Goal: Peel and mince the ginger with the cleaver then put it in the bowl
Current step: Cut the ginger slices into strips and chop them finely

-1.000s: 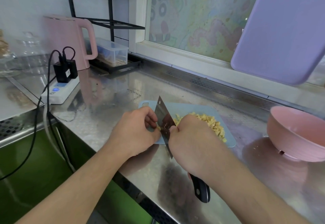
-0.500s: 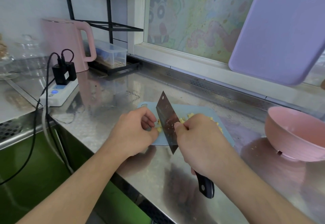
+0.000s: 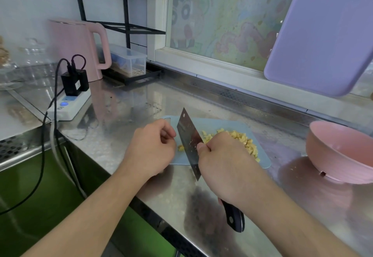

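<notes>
Two hands crowd one small blue cutting board [image 3: 218, 124] on the steel bench [image 3: 125, 115]. Right hand [image 3: 224, 162] is wrapped tight round the cleaver [image 3: 189, 141], blade on edge over the board. Left hand [image 3: 153, 147] sits curled just left of the steel, apparently steadying a small ginger bit [image 3: 181, 147], though exactly what it pinches is hidden. Danger: those knuckles are right beside the edge, so a drifting chop could nick them. Minced ginger [image 3: 240, 139] is heaped toward the board's right rim, and a careless sweep could spill it onto the bench. Pink bowl [image 3: 341, 151] waits well apart, tilted.
</notes>
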Demonstrator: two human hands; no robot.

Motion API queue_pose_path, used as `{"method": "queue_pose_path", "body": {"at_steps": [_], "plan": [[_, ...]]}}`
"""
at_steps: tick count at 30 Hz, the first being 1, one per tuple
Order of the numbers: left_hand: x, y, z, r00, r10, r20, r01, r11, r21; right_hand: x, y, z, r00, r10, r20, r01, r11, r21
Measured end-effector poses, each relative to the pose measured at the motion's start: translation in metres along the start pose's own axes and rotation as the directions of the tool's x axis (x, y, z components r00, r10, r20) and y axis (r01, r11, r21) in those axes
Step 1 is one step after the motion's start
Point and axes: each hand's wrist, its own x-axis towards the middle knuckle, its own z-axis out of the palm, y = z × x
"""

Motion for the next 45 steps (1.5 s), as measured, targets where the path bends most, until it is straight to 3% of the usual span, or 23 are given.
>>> {"method": "queue_pose_path", "body": {"at_steps": [9,18,22,25,45], "plan": [[-0.003,0.006,0.000,0.990,0.029,0.135,-0.039,0.996,0.075,0.006,0.002,-0.006,0.997,0.043,0.059,-0.045,0.998,0.035],[-0.002,0.004,0.002,0.989,0.036,0.140,-0.044,0.997,0.058,0.001,0.010,-0.016,0.995,0.090,-0.043,-0.081,0.982,0.170],[0.002,0.002,0.001,0.999,-0.017,0.037,0.019,0.998,-0.061,-0.005,0.004,-0.019,0.999,0.047,-0.013,-0.045,0.990,0.135],[0.004,-0.001,0.001,0.999,-0.040,-0.035,0.038,0.998,-0.055,-0.010,-0.001,-0.017,0.999,0.038,-0.025,-0.035,0.991,0.130],[0.005,-0.002,0.001,0.997,-0.046,-0.059,0.047,0.999,0.003,0.004,-0.002,-0.001,1.000,0.000,0.026,0.000,1.000,-0.001]]}}
